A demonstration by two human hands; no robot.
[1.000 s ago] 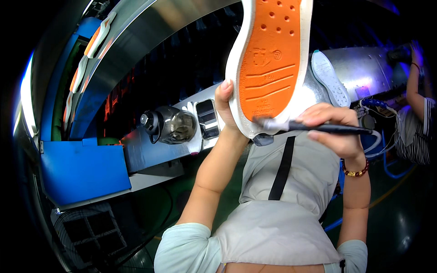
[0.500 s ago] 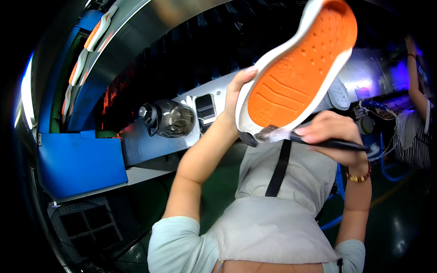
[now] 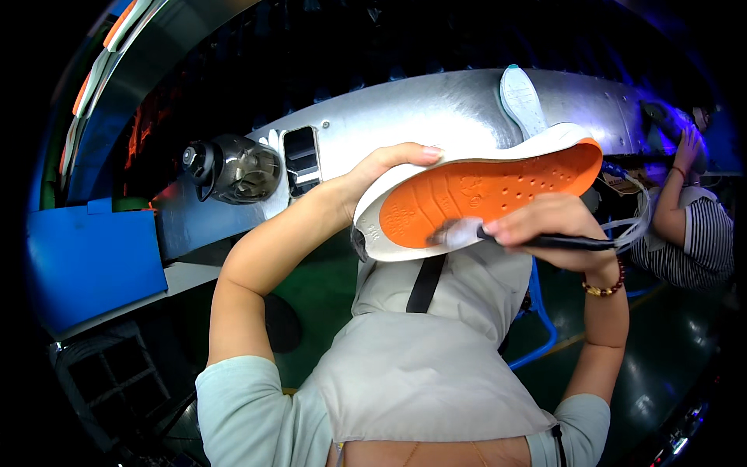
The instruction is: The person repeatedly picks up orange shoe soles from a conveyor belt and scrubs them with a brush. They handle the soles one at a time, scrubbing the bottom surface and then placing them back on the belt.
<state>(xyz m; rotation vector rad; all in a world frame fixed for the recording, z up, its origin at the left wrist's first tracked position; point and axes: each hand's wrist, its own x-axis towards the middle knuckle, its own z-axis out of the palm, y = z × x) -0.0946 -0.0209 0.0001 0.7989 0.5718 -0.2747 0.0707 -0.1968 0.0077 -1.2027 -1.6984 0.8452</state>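
A shoe sole [image 3: 482,191], white along its rim and orange inside, is held tilted in front of my apron. My left hand [image 3: 381,167] grips its far edge near the heel end, thumb lying along the rim. In my right hand [image 3: 556,226] is a brush with a black handle [image 3: 572,243], the fingers closed round it. Its pale bristles [image 3: 459,233], smeared by motion, lie over the sole's near edge by the heel; whether they touch is hard to tell. A clear tube [image 3: 634,229] shows beside the handle's rear end.
On the metal bench [image 3: 405,105] stand a dark see-through bottle [image 3: 245,170] and a white-framed dark rectangular object [image 3: 302,158]. A white sole [image 3: 521,100] lies beyond mine. More soles [image 3: 92,82] line the far left, above a blue box [image 3: 97,265]. Another person [image 3: 689,226] sits at right.
The sole has swung from steeply raised to nearly level, toe end now to the right. The brush has gone from the heel tip along the near edge. My view has shifted too.
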